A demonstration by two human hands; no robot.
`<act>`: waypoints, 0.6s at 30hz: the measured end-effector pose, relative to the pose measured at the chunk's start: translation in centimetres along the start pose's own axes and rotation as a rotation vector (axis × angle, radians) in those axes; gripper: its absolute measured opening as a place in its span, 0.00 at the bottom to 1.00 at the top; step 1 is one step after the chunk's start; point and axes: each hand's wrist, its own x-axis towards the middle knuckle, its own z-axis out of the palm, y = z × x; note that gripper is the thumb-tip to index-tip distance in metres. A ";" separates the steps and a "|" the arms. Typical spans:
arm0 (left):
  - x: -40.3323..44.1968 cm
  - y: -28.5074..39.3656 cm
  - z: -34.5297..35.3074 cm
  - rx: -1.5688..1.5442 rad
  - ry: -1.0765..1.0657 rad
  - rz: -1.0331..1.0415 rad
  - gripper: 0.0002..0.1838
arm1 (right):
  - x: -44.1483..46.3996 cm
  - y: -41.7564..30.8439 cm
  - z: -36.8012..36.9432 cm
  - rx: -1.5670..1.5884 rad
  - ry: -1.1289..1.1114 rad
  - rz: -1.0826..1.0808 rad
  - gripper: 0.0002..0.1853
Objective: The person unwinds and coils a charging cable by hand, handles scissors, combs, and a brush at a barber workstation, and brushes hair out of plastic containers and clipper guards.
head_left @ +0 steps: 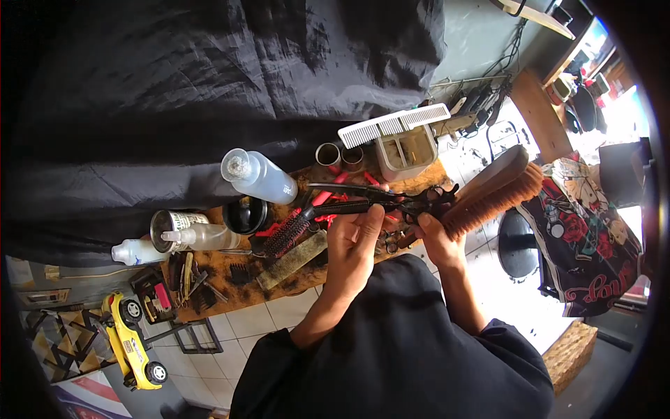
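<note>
My left hand (pixel 354 244) is closed, its thumb pressed on the black handle of a round hairbrush (pixel 287 232) whose bristled head points left. Beside that handle, a thin dark blade (pixel 345 188) also points left. Between my hands is a tangle of black clips or scissor handles (pixel 422 200); which hand bears each piece I cannot tell. My right hand (pixel 441 239) is closed around a wooden brush (pixel 492 190) with brown bristles, tilted up to the right. Its fingers are partly hidden behind these things.
Below lies a hair-strewn wooden counter (pixel 234 283) with a blue-white spray bottle (pixel 262 178), a clear bottle (pixel 209 236), a can (pixel 167 227) and a flat pale brush (pixel 293 260). A white comb (pixel 394 124) rests across a container (pixel 412 164). A yellow toy car (pixel 131 342) is lower left.
</note>
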 end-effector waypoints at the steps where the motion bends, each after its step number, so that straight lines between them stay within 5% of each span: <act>1: -0.1 0.3 0.3 -0.001 0.036 0.005 0.16 | -0.1 0.2 -0.1 -0.043 -0.026 0.010 0.19; 18: -0.6 -0.6 -0.7 0.045 0.076 -0.002 0.13 | -1.8 -1.6 0.7 -0.226 -0.044 0.051 0.20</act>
